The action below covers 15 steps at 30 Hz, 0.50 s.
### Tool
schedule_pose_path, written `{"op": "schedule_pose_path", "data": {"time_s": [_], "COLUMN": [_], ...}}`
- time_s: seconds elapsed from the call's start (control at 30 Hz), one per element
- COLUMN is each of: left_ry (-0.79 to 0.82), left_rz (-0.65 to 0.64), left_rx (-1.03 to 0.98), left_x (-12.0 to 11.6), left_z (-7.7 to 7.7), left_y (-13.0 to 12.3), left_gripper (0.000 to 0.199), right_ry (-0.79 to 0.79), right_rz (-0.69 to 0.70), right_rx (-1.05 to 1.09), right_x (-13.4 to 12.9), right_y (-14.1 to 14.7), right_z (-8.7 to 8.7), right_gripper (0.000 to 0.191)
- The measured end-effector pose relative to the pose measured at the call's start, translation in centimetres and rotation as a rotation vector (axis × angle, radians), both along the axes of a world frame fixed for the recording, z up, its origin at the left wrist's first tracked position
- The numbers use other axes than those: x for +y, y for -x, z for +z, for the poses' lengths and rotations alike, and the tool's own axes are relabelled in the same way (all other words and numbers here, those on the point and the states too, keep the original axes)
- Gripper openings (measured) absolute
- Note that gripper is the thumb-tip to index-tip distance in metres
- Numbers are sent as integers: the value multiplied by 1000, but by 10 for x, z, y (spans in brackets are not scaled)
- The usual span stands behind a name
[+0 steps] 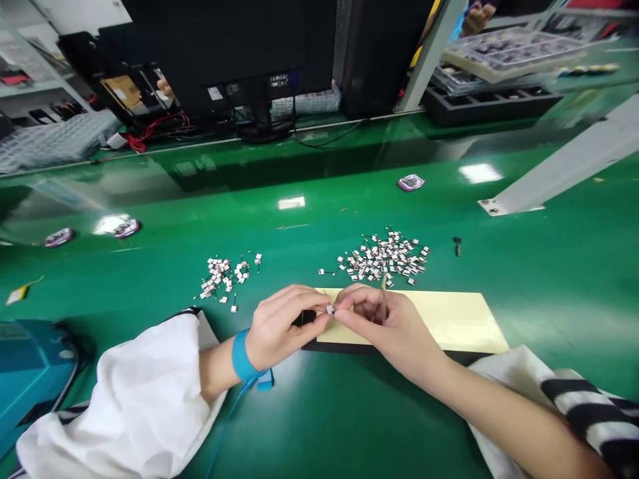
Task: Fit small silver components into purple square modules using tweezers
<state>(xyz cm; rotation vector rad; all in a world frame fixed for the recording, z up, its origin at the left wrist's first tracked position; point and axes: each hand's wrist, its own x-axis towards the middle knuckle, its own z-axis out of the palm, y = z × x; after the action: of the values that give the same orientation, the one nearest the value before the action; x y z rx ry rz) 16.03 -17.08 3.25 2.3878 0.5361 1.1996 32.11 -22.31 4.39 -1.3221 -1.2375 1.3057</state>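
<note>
Between the fingertips of both hands is a small white square part (330,309) with a short dark lead. My left hand (282,319), with a blue wrist strap (243,356), pinches it from the left. My right hand (387,322) pinches at its right side, and a slim metal tool like tweezers (384,298) stands up from its curled fingers. Beneath the hands lies a pale yellow sheet (449,319) on a dark flat board (309,344). Similar small parts lie in a larger pile (387,258) beyond my right hand and a smaller pile (219,276) beyond my left.
The green bench (309,426) carries a small black piece (458,246) and purple-edged round items (411,182). A white metal post (564,159) stands at right, a teal box (30,379) at left. Behind are a monitor (234,46) and stacked trays (509,53). A blue cord (227,426) trails from the strap.
</note>
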Motion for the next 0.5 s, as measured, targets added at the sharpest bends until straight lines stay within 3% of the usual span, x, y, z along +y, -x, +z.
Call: {"op": "schedule_pose_path", "data": {"time_s": [0.23,0.5], "left_ry": [-88,-100], "left_rz": [-2,29], "left_rx": [10,44], "left_x": [-2,-3], "left_z": [3,1], "left_y": [0,-1], "left_gripper": [20,19], "right_ry": [27,48], "right_rz": [19,-37], "right_rx": [112,21], "right_x": [-3,-3], "right_y": [2,3], "right_z": [-4,-9], "right_gripper": [12,13]}}
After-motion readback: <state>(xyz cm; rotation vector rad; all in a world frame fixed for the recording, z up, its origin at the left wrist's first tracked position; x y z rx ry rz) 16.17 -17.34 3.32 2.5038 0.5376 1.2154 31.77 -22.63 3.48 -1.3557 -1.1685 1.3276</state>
